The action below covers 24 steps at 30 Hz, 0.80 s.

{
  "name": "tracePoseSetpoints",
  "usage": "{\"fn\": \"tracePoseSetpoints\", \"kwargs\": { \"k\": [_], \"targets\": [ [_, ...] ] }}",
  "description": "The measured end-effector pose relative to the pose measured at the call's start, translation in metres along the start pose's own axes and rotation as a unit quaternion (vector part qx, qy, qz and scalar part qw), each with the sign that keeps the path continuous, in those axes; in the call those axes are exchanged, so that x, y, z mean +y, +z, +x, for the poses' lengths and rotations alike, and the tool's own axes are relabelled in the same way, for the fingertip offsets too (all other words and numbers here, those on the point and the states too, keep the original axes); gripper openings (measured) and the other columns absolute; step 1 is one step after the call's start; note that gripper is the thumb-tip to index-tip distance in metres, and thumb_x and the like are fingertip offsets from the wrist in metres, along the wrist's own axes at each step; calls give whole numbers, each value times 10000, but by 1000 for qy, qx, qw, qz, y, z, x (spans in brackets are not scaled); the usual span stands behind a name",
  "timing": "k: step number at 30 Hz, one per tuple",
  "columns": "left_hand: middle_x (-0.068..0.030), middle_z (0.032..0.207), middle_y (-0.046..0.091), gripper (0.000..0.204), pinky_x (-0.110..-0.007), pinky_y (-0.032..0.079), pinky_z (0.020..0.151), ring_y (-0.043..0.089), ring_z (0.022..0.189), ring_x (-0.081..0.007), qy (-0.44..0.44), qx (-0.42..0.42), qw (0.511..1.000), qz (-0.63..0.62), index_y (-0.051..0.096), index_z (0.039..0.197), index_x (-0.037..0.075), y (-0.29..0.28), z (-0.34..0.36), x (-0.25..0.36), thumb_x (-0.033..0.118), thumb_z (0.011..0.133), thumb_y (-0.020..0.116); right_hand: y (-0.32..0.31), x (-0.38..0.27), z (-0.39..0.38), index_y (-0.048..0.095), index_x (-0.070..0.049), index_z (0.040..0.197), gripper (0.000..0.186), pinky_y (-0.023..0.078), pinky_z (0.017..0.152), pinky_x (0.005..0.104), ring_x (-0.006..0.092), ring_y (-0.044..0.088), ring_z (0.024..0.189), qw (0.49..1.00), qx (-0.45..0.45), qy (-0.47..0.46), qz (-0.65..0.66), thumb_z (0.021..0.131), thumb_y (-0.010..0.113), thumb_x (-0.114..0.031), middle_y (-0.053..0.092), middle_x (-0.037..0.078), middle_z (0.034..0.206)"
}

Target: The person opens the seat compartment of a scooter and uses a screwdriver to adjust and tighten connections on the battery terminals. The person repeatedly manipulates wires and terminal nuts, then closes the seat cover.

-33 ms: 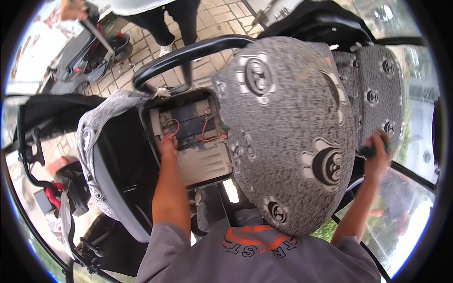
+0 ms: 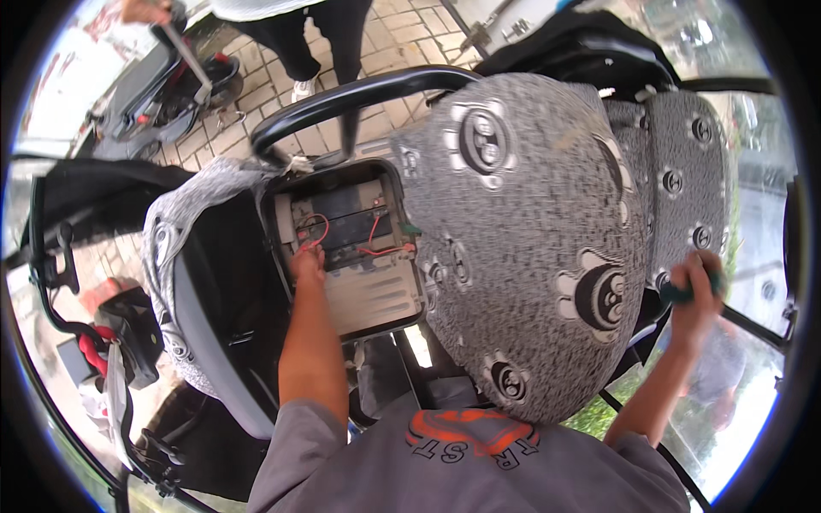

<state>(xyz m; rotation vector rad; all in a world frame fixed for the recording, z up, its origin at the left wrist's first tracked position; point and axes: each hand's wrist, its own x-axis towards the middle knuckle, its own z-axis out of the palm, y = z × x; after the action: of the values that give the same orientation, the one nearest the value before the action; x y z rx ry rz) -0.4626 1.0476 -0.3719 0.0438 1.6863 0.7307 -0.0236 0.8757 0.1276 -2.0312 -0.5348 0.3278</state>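
Note:
Below me lies a black-rimmed compartment point(image 2: 416, 295) with dark batteries point(image 2: 342, 231) inside. My left hand point(image 2: 309, 263) reaches into its left side, fingers closed at the lower end of a looped red wire point(image 2: 321, 221). A second red wire point(image 2: 373, 229) runs across the batteries, apart from my hand. Out to the right, my right hand point(image 2: 699, 295) is wrapped round a dark green object point(image 2: 679, 293), whose kind I cannot make out. It is beside the patterned grey seat covers.
A large patterned grey seat cushion point(image 2: 530, 205) stands tipped up right of the compartment. Behind it curves a black rail point(image 2: 368, 85). A person in dark trousers point(image 2: 342, 38) stands on the paving, near a parked scooter point(image 2: 154, 94). A dark seat shell point(image 2: 227, 282) flanks the left side.
My right hand has moved slightly right and down with the dark green object. My left hand stays at the red wire. The whole view has shifted a little.

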Motion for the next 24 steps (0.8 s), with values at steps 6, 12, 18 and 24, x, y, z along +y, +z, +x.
{"fn": "tracePoseSetpoints", "kwargs": {
  "k": [6,12,18,24],
  "targets": [
    [-62,864,628,146,-282,531,670,626,746,-172,1,-33,998,-62,574,1021,17,12,-1,-2,37,876,577,167,-92,-101,632,5,838,136,453,603,292,131,568,681,839,-538,84,5,720,667,-52,623,78,780],
    [-75,968,630,238,-309,498,788,616,879,-182,-59,-43,995,-66,568,1111,10,26,-9,-5,43,876,579,366,81,-153,590,-18,777,124,460,535,272,121,558,566,852,-506,89,-95,715,686,-65,589,42,683],
    [-97,1070,610,241,-302,506,843,611,954,-206,-53,-70,992,-95,559,1140,1,9,2,-11,41,902,545,480,220,-175,602,-4,789,123,433,474,267,110,533,506,855,-485,167,-71,742,700,-61,589,43,610],
    [-116,1048,614,242,-310,493,872,607,948,-200,-38,-76,986,-143,551,1140,-37,10,-2,-10,38,911,533,529,264,-170,643,-1,746,135,494,648,364,268,631,650,844,-510,95,-137,718,687,-125,641,162,690]
  ]
}}
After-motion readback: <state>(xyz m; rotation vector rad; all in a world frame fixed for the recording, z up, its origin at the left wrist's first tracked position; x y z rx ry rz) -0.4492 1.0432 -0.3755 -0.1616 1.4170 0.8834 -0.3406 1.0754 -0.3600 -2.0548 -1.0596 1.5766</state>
